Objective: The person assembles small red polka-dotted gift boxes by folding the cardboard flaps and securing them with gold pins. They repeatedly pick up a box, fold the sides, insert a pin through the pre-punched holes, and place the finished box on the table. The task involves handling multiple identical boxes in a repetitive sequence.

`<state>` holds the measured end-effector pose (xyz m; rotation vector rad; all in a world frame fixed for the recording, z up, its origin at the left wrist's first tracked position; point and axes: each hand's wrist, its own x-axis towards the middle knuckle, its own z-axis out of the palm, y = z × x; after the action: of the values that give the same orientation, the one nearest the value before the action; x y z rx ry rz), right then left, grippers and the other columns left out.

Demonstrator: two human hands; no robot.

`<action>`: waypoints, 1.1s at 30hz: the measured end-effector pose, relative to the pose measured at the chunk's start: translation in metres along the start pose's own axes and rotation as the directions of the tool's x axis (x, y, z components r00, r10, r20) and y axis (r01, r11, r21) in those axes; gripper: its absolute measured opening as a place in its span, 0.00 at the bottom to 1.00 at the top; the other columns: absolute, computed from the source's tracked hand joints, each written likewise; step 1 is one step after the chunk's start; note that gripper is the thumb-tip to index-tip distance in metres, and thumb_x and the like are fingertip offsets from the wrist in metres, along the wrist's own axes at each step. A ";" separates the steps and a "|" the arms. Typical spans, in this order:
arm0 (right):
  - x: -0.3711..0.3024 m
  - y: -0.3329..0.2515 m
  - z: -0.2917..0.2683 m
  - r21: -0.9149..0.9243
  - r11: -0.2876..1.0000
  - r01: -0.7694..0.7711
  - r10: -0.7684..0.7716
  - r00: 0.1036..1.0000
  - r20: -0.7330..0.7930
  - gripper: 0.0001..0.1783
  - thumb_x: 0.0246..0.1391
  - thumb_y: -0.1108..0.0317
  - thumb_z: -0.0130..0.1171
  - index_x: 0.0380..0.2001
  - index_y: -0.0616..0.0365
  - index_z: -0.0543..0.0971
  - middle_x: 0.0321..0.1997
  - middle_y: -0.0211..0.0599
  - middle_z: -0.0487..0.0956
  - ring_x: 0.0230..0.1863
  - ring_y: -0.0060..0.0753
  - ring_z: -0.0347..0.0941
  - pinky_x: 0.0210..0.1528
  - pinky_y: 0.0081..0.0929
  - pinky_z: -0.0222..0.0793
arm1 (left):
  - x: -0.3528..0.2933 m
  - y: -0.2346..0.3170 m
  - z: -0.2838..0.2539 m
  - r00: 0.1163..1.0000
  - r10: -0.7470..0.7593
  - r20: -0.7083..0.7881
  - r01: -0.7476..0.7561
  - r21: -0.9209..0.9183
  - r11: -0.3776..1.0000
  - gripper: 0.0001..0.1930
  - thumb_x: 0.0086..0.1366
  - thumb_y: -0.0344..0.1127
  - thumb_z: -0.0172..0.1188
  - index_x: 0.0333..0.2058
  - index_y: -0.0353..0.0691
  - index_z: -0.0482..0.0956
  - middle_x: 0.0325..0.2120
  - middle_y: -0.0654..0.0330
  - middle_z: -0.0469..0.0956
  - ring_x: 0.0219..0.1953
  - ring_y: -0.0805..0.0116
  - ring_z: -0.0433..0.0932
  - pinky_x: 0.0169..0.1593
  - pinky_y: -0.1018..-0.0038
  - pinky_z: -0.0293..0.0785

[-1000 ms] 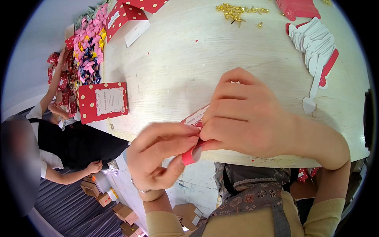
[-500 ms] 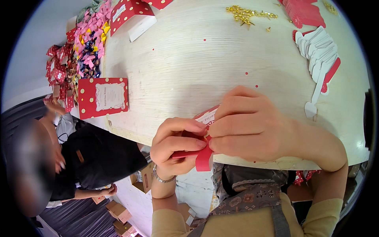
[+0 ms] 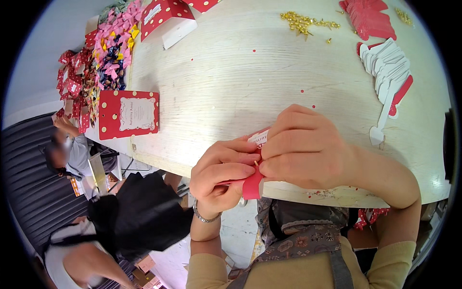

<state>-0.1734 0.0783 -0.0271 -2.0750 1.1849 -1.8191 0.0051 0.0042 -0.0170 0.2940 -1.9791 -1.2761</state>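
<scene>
My left hand is closed around a red card box with a white label, near the table's front edge. From it a red paper strip curls downward below my fingers. A thin gold prong of a paper fastener shows between the fingertips of both hands. The fingers of my right hand are bent and pinch at that prong, touching the box. My fingers hide most of the box.
A red dotted box stands at the left, with others at the far left. Gold paper fasteners lie at the back. White and red card cutouts are piled at the right. Wrapped sweets lie far left. People are beyond the table's left edge.
Both hands have shifted slightly, and a gold prong now shows at the fingertips. The dark-clothed person at the left has moved lower in view, uncovering another person behind.
</scene>
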 end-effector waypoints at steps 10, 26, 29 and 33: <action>0.012 -0.013 -0.008 -0.013 0.989 -0.145 0.145 0.984 0.102 0.09 0.41 0.68 0.65 0.23 0.53 0.73 0.25 0.26 0.75 0.27 0.30 0.71 0.29 0.26 0.67 | 0.006 0.009 0.011 0.990 0.098 -0.100 -0.084 0.138 0.987 0.06 0.52 0.21 0.61 0.30 0.36 0.75 0.23 0.54 0.74 0.27 0.60 0.78 0.31 0.71 0.75; 0.026 -0.035 -0.018 0.123 0.840 -0.528 0.485 0.833 0.264 0.12 0.43 0.73 0.67 0.32 0.55 0.75 0.27 0.27 0.74 0.31 0.21 0.73 0.33 0.20 0.72 | -0.008 0.013 0.017 0.983 -0.059 -0.172 0.068 0.042 0.997 0.10 0.57 0.25 0.62 0.36 0.35 0.71 0.30 0.62 0.75 0.31 0.78 0.73 0.35 0.82 0.70; 0.021 -0.035 -0.017 0.113 0.863 -0.492 0.451 0.853 0.261 0.12 0.44 0.74 0.67 0.30 0.56 0.73 0.28 0.26 0.73 0.29 0.18 0.71 0.31 0.17 0.70 | -0.010 0.012 0.024 0.969 -0.099 -0.228 0.080 -0.093 0.993 0.09 0.58 0.23 0.61 0.36 0.35 0.71 0.30 0.63 0.75 0.31 0.79 0.72 0.36 0.82 0.70; 0.013 -0.036 -0.011 0.083 0.886 -0.456 0.428 0.873 0.232 0.12 0.44 0.75 0.67 0.29 0.57 0.72 0.29 0.28 0.73 0.27 0.16 0.71 0.28 0.15 0.70 | -0.014 0.009 0.022 0.967 -0.140 -0.213 0.109 -0.152 0.982 0.09 0.58 0.22 0.59 0.38 0.35 0.72 0.31 0.63 0.74 0.32 0.79 0.72 0.37 0.82 0.70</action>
<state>-0.1671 0.0993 0.0066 -1.6877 1.3047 -1.3919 0.0011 0.0314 -0.0206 0.4781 -1.6957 -1.3886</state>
